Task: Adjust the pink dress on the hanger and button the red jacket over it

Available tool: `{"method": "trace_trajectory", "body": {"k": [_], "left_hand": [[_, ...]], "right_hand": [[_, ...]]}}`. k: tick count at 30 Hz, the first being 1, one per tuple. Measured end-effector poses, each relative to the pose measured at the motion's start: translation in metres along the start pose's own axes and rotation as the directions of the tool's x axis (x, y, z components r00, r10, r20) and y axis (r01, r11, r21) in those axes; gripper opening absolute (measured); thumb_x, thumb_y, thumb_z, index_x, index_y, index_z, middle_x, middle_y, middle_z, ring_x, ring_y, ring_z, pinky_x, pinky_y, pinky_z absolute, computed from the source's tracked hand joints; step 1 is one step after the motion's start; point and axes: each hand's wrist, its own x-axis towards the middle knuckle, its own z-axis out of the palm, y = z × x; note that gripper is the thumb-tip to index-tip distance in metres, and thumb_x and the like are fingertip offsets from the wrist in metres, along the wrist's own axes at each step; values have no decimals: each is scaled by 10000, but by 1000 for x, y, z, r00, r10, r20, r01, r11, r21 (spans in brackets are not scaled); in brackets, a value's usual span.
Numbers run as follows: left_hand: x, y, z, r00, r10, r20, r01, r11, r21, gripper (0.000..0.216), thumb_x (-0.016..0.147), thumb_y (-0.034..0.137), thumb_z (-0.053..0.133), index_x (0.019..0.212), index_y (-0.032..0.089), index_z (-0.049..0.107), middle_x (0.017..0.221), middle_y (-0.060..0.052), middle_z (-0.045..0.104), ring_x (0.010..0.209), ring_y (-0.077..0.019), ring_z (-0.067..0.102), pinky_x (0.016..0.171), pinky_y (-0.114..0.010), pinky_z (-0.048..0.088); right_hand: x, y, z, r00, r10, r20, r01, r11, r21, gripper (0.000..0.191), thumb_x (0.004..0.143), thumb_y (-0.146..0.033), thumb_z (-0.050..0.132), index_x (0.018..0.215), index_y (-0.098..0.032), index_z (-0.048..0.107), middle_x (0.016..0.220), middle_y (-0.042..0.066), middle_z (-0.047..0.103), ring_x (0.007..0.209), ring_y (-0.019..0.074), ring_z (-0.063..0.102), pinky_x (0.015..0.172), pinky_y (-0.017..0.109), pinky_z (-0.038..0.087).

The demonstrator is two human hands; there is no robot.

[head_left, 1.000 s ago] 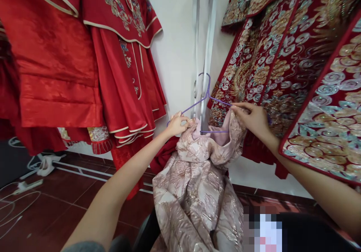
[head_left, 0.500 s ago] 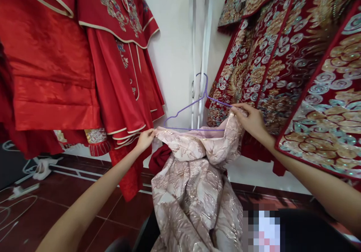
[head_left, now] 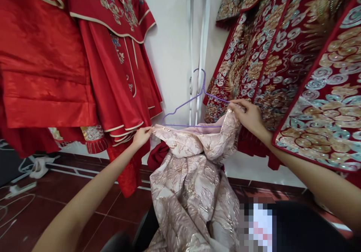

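Note:
A pale pink brocade dress [head_left: 194, 180] with a metallic sheen hangs down in front of me, its top edge stretched between both hands. My left hand [head_left: 143, 136] pinches the upper left corner of the dress. At the upper right, my right hand [head_left: 247, 113] grips the dress together with the right arm of a purple hanger [head_left: 184, 103]. That hanger's right end is inside the dress, while its left end shows bare above the neckline. The hanger's hook points up in front of white upright poles.
Red garments with cream trim [head_left: 113, 64] hang at the left, and heavily embroidered dark red garments [head_left: 279, 64] at the right. White metal poles [head_left: 196, 37] stand between them. White shoes [head_left: 38, 168], a power strip [head_left: 21, 190] and cables lie at the lower left on red floor tiles [head_left: 104, 225].
The whole scene has shifted slightly left and up in view. Both hands keep their hold on the dress, with hardly any movement relative to the hanger.

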Motion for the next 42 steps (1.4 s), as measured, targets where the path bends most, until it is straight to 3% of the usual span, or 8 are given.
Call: {"method": "trace_trajectory", "body": {"k": [3,8,11,23,31,42], "left_hand": [[3,3,2,1000,-7,-4,7,1000,-19,361,800,478,479,840,210,717,807,-41,719,777,-228,624,690,-282,440],[10,11,0,993,119,2,-119,991,-59,445,835,535,396,777,176,653,687,-15,639,657,-174,549,640,-255,406],[8,11,-4,991,134,26,-132,990,-45,456,840,550,386,761,173,631,644,-3,596,616,-158,512,614,-249,393],[-6,22,-16,981,193,-18,-193,963,-188,452,859,543,410,882,161,651,868,-53,668,840,-210,595,786,-288,468],[-12,25,-23,985,164,55,-139,940,-311,456,825,577,464,886,158,634,827,-49,644,788,-196,596,748,-298,514],[-29,19,-24,993,121,-3,-114,933,-342,424,836,577,461,847,171,582,790,-28,605,695,-168,588,655,-286,538]], "right_hand": [[0,1,0,1000,-11,7,11,1000,7,246,825,-415,579,970,-260,704,969,20,727,883,228,666,818,354,491],[1,1,0,1000,-6,-4,6,1000,15,244,822,-409,584,965,-254,706,957,25,728,867,228,665,807,354,492],[1,2,1,1000,1,2,-1,1000,21,244,822,-408,581,966,-254,704,966,29,727,877,232,664,814,362,493],[1,6,3,1000,24,-3,-24,999,41,241,813,-432,586,944,-270,707,933,16,730,867,238,662,833,391,488],[1,9,4,1000,16,5,-16,999,48,250,821,-429,580,964,-265,704,951,13,727,865,226,661,822,372,485],[3,13,6,1000,25,11,-25,998,62,233,805,-416,594,959,-281,705,934,0,730,845,227,664,823,382,489]]}}
